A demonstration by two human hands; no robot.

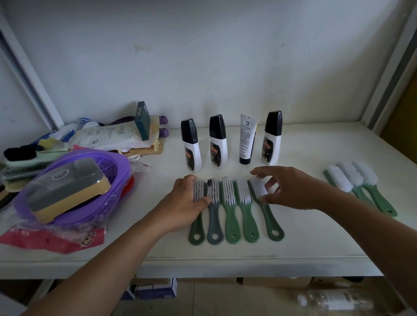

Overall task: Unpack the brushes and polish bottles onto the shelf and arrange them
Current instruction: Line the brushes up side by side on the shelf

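I have a row of five brushes (230,206) lying side by side near the front edge of the shelf (310,224), bristles up. Their long axes run front to back, with the heads toward the wall and the looped handles toward me.

My left hand (189,198) lies on the head of the first brush (198,225) at the left end of the row, its fingers fairly straight and pressing rather than gripping. My right hand (289,188) is at the other end, with thumb and fingers curled round the white bristle head of the end brush (266,204), pinching it from the right.

That end brush leans slightly out of line, its handle splayed toward the right front, so I judge the next move to be a small turn and a nudge leftward. The right hand is already on it, and the left only has to steady the row.

Behind the row, toward the back edge, stand three polish bottles (218,143) with a tube (247,138) among them, all upright and apart from my knuckles. They are close enough that I should keep my hand low.

Three more green brushes (357,184) lie bunched near the right edge, not yet lined up. At the left end sit a purple basin (82,185) holding a boxed brush, a red bag (49,236) and loose packets, none of them in my way.
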